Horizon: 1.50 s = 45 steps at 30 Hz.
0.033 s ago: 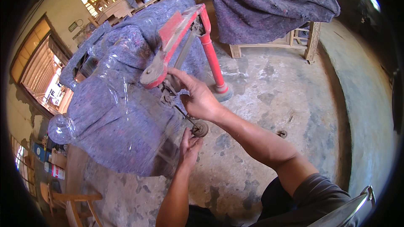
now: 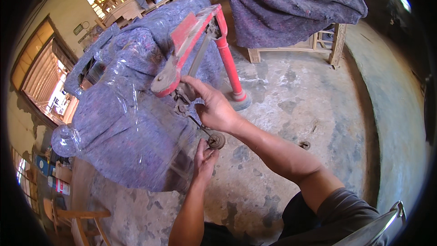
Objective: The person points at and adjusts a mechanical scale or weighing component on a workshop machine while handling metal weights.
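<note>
A tilted red metal beam housing of what looks like a platform scale stands ahead of me on a red post. From metal links under its near end, a thin rod runs down to a stack of round, rusty weights. My left hand grips the stack from its near left side, fingers partly hidden behind it. My right hand is at the near end of the beam housing, forefinger stretched out against it. Its thumb is apart from the forefinger, with a gap between; the other fingers are hidden.
Furniture under grey-purple padding and clear wrap stands close on the left. Another padded wooden piece is at the back. A wooden stool stands lower left. A small round object lies on the concrete floor; a raised ledge runs along the right.
</note>
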Each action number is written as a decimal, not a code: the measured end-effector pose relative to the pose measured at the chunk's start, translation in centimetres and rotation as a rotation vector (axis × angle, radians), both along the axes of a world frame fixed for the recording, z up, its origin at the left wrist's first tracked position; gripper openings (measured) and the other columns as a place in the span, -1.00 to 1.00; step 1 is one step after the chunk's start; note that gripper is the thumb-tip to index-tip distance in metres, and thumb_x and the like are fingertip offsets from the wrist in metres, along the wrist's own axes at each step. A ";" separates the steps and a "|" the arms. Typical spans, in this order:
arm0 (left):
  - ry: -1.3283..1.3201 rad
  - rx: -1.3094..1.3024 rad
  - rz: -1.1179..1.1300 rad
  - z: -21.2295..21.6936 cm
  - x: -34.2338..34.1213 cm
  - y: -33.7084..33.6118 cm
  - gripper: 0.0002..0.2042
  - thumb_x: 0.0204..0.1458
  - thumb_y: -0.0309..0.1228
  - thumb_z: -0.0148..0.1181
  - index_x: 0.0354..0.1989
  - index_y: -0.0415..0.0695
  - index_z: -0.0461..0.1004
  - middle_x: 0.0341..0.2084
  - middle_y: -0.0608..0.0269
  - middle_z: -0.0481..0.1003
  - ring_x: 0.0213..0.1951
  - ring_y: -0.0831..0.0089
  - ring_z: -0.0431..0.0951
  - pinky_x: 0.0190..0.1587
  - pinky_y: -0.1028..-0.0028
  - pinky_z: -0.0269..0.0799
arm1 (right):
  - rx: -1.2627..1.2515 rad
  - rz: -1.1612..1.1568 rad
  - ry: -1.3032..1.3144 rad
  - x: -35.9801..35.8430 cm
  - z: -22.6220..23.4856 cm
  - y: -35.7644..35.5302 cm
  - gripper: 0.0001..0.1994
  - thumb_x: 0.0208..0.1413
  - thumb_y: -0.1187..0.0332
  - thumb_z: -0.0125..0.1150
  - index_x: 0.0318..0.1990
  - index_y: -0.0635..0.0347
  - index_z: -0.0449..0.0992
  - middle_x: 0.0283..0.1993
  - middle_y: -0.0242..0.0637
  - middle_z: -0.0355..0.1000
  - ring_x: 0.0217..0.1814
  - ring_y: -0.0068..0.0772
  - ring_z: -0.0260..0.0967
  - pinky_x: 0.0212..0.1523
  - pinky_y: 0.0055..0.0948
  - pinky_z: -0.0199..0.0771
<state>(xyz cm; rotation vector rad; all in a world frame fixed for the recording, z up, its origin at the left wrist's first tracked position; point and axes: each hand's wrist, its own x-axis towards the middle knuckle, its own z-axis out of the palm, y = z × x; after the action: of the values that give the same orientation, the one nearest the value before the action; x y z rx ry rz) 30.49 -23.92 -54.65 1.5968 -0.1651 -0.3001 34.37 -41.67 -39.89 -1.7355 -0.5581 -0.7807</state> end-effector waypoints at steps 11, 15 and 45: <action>-0.046 -0.047 0.047 0.3 -0.3 0.0 -0.21 0.10 -0.59 0.18 0.45 -0.31 -0.15 0.37 -0.05 0.10 0.31 0.21 0.21 0.29 0.32 0.19 | 0.099 -0.080 -0.011 -0.3 -0.6 0.2 -0.15 -0.21 0.74 0.03 0.38 0.05 0.14 -0.08 0.01 0.40 0.03 0.11 0.38 0.09 -0.14 0.40; -0.068 -0.021 0.066 0.9 -0.3 0.0 -0.21 0.08 -0.58 0.20 0.45 -0.30 -0.12 0.36 -0.10 0.11 0.32 0.17 0.20 0.29 0.28 0.19 | 0.135 -0.142 0.047 -0.1 -0.6 -0.3 -0.19 -0.20 0.76 0.04 0.35 0.10 0.20 -0.07 0.02 0.41 0.02 0.05 0.43 0.10 -0.19 0.44; -0.140 -0.036 0.108 0.0 0.1 2.5 -0.22 0.06 -0.62 0.16 0.45 -0.29 -0.11 0.31 -0.14 0.20 0.31 0.09 0.25 0.30 0.23 0.21 | 0.605 0.359 0.192 -0.1 -1.4 -0.7 -0.22 0.05 0.71 0.17 0.45 0.08 0.07 0.06 -0.25 0.43 0.11 -0.48 0.34 0.14 -0.44 0.33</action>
<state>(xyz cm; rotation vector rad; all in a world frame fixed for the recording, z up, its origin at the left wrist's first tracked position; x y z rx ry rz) 30.57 -21.38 -54.61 1.5856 -0.1904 -0.1012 34.27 -42.41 -41.26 -1.0945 -0.4268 -0.4545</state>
